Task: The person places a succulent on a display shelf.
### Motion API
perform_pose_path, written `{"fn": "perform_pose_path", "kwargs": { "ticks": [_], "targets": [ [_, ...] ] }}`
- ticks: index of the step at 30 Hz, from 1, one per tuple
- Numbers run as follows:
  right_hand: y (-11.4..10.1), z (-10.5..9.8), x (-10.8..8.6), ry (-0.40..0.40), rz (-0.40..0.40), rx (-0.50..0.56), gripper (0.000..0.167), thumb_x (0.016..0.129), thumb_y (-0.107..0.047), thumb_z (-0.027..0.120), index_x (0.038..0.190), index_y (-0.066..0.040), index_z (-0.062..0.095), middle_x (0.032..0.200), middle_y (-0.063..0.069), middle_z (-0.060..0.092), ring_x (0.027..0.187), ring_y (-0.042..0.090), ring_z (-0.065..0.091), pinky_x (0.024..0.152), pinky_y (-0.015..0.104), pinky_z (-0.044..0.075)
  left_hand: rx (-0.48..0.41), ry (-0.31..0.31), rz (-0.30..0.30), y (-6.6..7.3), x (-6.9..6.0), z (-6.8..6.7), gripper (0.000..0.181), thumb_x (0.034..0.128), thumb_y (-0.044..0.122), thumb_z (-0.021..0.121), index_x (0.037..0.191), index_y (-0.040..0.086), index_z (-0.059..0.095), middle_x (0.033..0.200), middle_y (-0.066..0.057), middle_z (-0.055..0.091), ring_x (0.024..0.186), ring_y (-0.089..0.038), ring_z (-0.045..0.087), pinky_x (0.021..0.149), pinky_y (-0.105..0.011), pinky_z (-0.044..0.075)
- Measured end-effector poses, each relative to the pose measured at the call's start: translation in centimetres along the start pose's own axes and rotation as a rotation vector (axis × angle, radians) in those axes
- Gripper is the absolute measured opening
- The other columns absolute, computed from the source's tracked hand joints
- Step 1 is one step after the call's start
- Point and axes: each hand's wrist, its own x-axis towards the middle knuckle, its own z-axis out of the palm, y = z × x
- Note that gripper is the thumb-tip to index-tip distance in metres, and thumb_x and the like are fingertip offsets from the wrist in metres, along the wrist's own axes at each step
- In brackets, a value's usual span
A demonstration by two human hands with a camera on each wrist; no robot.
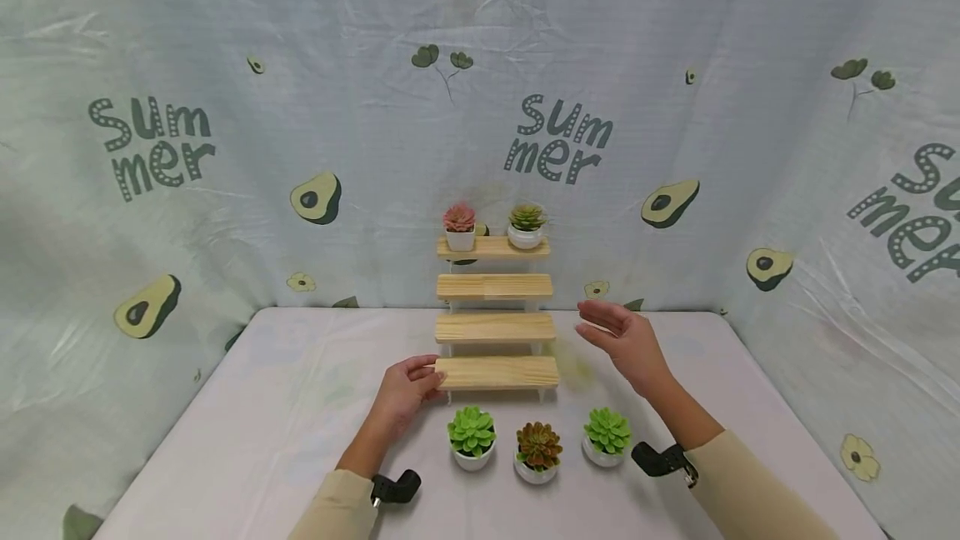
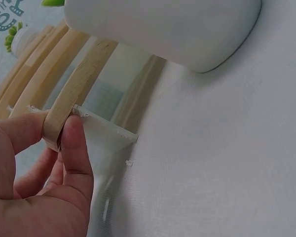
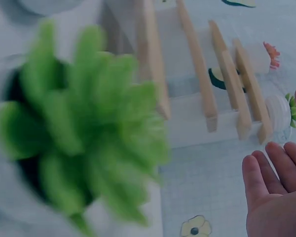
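A stepped stand with several pale wooden shelves (image 1: 497,372) rises near the back of the table. My left hand (image 1: 405,394) pinches the left end of its lowest shelf (image 2: 81,81) between thumb and fingers. To the right of the stand, my right hand (image 1: 621,342) hovers with straight fingers and holds nothing. On the top shelf sit a pink succulent (image 1: 459,226) in a square white pot and a green-yellow succulent (image 1: 527,226) in a round white pot. A green succulent (image 3: 89,123) looms close and blurred in the right wrist view.
In front of the stand, a bright green succulent (image 1: 472,437), a brown-orange succulent (image 1: 537,452) and another green succulent (image 1: 606,436) stand in white pots on the white table (image 1: 300,432). A printed curtain (image 1: 375,132) hangs behind and at both sides.
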Motion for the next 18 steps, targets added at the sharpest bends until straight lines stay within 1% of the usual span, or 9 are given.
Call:
{"fn": "perform_pose_path", "kwargs": {
  "ticks": [3,6,8,12,15,18],
  "targets": [
    [0.7,0.0,-1.8,-0.002,-0.002,-0.043,0.056,0.094,-0.026,0.076,0.141,-0.002,0.058,0.146,0.019,0.058,0.137,0.038,0.054,0.094,0.017,0.057,-0.009,-0.003,0.009,-0.1,0.0,-0.2,0.038,0.0955,-0.001,0.068,0.132,-0.006,0.06,0.103,-0.013,0.069,0.083,-0.014,0.068,0.074,-0.03,0.064],
    [1.5,0.1,-3.7,0.017,0.006,-0.084,0.054,0.093,-0.028,0.077,0.139,-0.003,0.06,0.143,0.019,0.061,0.133,0.039,0.057,0.092,0.017,0.057,-0.011,-0.003,0.01,-0.2,0.2,-0.2,0.038,0.0953,-0.001,0.068,0.132,-0.005,0.061,0.101,-0.011,0.069,0.083,-0.014,0.068,0.074,-0.029,0.064],
    [2.1,0.2,-4.9,0.029,0.01,-0.105,0.052,0.093,-0.028,0.078,0.137,-0.005,0.062,0.142,0.018,0.062,0.131,0.036,0.06,0.093,0.015,0.056,-0.009,-0.005,0.013,-0.2,0.2,-0.2,0.038,0.0956,-0.001,0.068,0.133,-0.006,0.06,0.101,-0.011,0.069,0.083,-0.014,0.068,0.074,-0.029,0.064],
    [3.0,0.3,-7.3,0.04,0.023,-0.163,0.05,0.091,-0.027,0.08,0.134,-0.008,0.065,0.139,0.013,0.065,0.13,0.028,0.062,0.1,0.015,0.052,-0.011,-0.012,0.013,-0.1,0.1,-0.3,0.039,0.0961,0.0,0.068,0.134,-0.008,0.059,0.101,-0.011,0.069,0.083,-0.013,0.068,0.074,-0.028,0.064],
    [3.4,0.2,-8.8,0.027,0.06,-0.212,0.054,0.088,-0.03,0.082,0.135,-0.01,0.065,0.138,0.011,0.066,0.13,0.028,0.061,0.106,0.024,0.053,-0.008,-0.014,0.015,-0.1,0.0,-0.3,0.04,0.0961,0.0,0.068,0.134,-0.008,0.058,0.102,-0.011,0.069,0.082,-0.013,0.068,0.073,-0.028,0.064],
    [3.9,0.2,-9.9,0.003,0.145,-0.23,0.064,0.083,-0.036,0.086,0.137,-0.011,0.063,0.139,0.009,0.065,0.132,0.028,0.06,0.108,0.032,0.053,-0.004,-0.011,0.013,-0.1,0.1,-0.2,0.039,0.0961,0.0,0.068,0.133,-0.007,0.059,0.102,-0.012,0.069,0.082,-0.013,0.068,0.074,-0.028,0.063]
  ]
}}
